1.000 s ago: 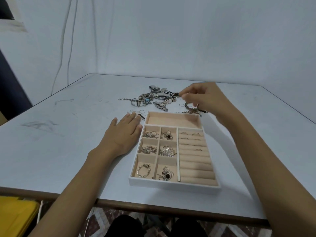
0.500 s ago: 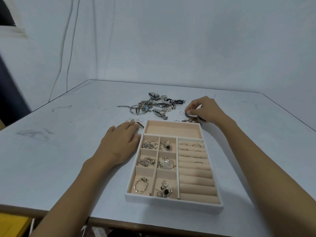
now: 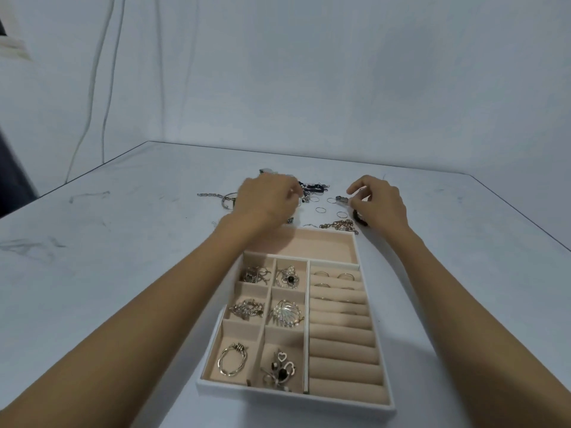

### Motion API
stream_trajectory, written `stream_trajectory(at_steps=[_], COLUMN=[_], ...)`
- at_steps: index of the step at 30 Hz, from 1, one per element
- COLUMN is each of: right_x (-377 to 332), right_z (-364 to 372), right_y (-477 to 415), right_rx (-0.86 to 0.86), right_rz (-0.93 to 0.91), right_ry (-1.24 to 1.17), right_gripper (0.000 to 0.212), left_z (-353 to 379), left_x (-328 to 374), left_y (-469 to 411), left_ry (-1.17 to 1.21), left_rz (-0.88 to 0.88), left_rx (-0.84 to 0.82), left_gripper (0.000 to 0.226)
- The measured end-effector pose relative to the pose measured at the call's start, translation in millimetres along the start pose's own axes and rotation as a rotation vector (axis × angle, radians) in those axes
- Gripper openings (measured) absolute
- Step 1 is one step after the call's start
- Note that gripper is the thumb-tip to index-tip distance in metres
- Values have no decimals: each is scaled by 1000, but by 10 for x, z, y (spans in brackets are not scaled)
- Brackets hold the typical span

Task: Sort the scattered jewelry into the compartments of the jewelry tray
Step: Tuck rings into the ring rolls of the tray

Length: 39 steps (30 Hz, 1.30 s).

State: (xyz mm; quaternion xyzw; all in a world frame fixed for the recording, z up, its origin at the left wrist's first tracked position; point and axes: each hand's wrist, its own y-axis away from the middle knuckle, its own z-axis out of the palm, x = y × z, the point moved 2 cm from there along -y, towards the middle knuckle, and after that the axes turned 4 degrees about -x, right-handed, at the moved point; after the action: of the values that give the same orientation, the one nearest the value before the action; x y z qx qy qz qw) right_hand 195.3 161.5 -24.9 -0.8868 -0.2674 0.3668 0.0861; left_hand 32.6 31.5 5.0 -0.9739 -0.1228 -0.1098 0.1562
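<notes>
From my feed, the jewelry tray (image 3: 293,396) sits near the front edge of the pale worktop (image 3: 123,257), and both arms reach past it to the scattered jewelry (image 3: 312,188) lying just beyond its far rim.

The left hand (image 3: 268,200) hovers over the left part of that pile with its fingers curled down. Its fingertips are hidden behind the knuckles, so I cannot tell whether its grip has anything in it.

The right hand (image 3: 378,202) is beside the pile on the right. Its grip is closed on a small silver piece (image 3: 341,199), pinched at the fingertips. A dark band (image 3: 358,218) lies under its palm.

Between the hands, thin loose rings (image 3: 321,210) lie on the worktop. A gold chain (image 3: 338,224) is stretched along the tray's far rim, and a silver chain (image 3: 210,195) trails off to the left of the pile.

In the tray, each of the six small compartments on the left holds a piece, among them a large hoop (image 3: 231,361) in the near left one. A few slim bands (image 3: 344,275) are tucked into the far slots of the ring rolls on the right.
</notes>
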Motion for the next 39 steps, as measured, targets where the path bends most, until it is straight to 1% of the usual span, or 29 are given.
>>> stream_trajectory(at_steps=[3, 5, 7, 11, 14, 17, 20, 22, 26, 28, 30, 34, 37, 39], right_x=[5, 4, 17, 40, 30, 16, 0, -16, -56, -62, -59, -62, -58, -61], right_z=[37, 78, 115, 137, 116, 112, 121, 140, 188, 200, 206, 197, 188, 149], right_y=[39, 45, 29, 8, 20, 23, 15, -2, -33, -38, -38, -37, -27, -27], right_rx=[27, 20, -19, -122, -132, -123, -116, -135, -201, -227, -260, -305, -280, -205], right_rz=[-33, -47, -55, -27, -27, -27, -30, -32, -44, -40, -21, 17, 13, 9], right_ry=[67, 152, 208, 225, 203, 199, 226, 270, 469, 522, 523, 448, 424, 351], right_gripper=[20, 27, 30, 18, 13, 7, 5, 6, 17, 22, 24, 23, 21, 17], left_z=[207, 359, 466, 511, 497, 496, 470, 452, 384, 284, 160, -26, -138, -175], left_x=[229, 302, 321, 315, 319, 318, 309, 294, 225, 166, 119, 61, 67, 84], left_y=[-229, -338, -401, -456, -479, -487, -482, -469, -460, -438, -377, -131, 156, 358], left_ry=[-155, -263, -314, -283, -272, -233, -144, -78, 24, 126, 225, 428, 594, 716], left_rz=[82, 96, 90, 78, 80, 40, 0, 6, 78, 81, 76, 97, 105, 120], left_rx=[-73, -99, -100, -99, -78, -93, -95, -85, -78, -77, -42, 13, 39, 59], left_gripper=[33, 34, 34, 28, 24, 25, 25, 22, 8, 8, 9, 12, 15, 16])
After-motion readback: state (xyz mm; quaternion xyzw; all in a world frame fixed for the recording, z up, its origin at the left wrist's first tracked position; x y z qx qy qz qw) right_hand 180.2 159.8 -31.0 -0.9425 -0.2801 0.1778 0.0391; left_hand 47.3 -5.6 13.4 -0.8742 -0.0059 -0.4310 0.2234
